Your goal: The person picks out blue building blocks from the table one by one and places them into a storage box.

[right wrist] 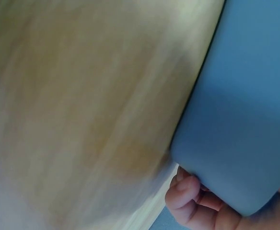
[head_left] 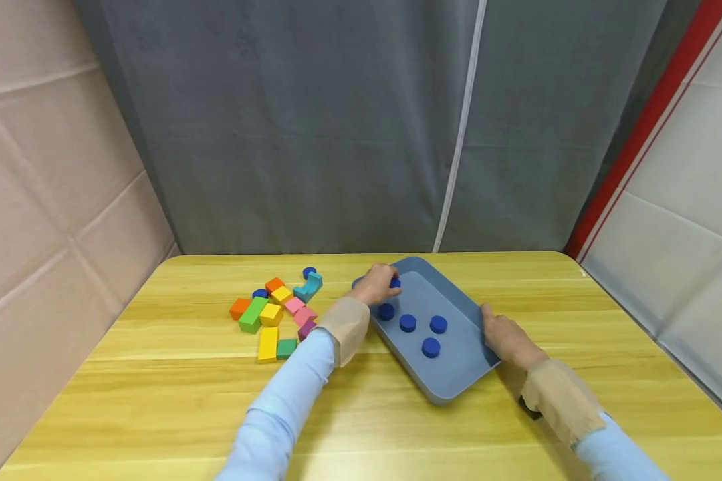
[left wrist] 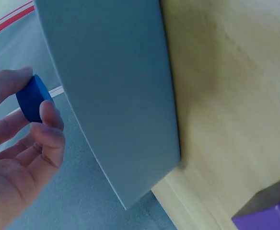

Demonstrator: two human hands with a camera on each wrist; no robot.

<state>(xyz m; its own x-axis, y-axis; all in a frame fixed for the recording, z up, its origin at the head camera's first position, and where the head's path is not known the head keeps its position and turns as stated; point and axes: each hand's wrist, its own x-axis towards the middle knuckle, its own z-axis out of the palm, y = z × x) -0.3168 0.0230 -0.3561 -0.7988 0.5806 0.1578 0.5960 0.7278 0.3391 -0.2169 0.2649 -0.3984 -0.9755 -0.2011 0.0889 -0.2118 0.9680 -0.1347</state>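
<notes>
My left hand [head_left: 376, 284] pinches a blue disc [left wrist: 32, 99] between thumb and fingertips, over the far left part of a grey-blue tray [head_left: 457, 371]. In the left wrist view the disc is tilted on edge beside the tray's outer wall [left wrist: 111, 91]. Several more discs, such as this blue disc [head_left: 430, 347], lie flat on the tray floor. My right hand [head_left: 510, 339] grips the tray's right side; in the right wrist view its fingers [right wrist: 183, 191] curl at the tray's corner. The tray sits at an angle on the table, and my left hand hides its far left corner.
Left of the tray lies a loose group of coloured blocks, among them a green block [head_left: 253, 315], a yellow block [head_left: 268, 345], a teal curved block [head_left: 308, 287] and a purple block [head_left: 306, 328]. Two blue discs [head_left: 309, 272] are among them. A grey curtain [head_left: 313, 133] stands behind the wooden table [head_left: 174, 401].
</notes>
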